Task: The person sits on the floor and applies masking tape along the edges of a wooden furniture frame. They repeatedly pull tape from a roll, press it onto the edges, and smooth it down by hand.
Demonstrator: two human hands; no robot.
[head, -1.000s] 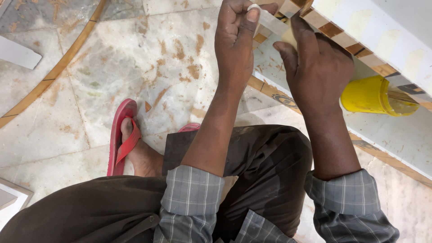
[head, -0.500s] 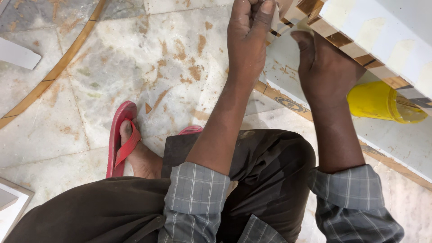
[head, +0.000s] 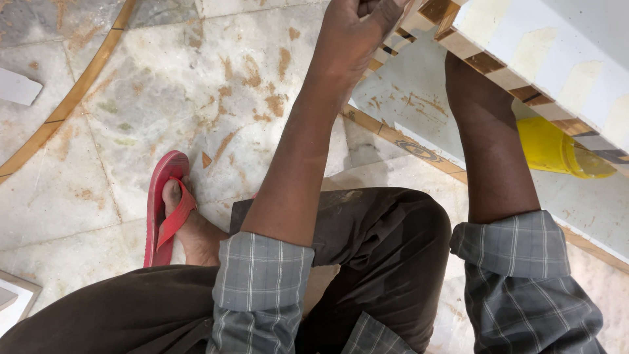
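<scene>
Hands have climbed higher than a second ago: left hand (head: 357,29) curls shut against the white slab's brown-and-white inlaid edge (head: 475,56) at top right, while the right forearm (head: 491,157) now disappears behind it (finger state cannot be told), suggesting edge work continues.

1. Left hand (head: 357,26): fingertips cut off by top edge; grip unclear.
2. Right hand: hidden behind white inlaid slab (head: 544,59), only forearm shows.
3. Yellow container (head: 547,147): partly covered by slab.

Container (head: 553,149) behind slab (head: 524,46)
</scene>
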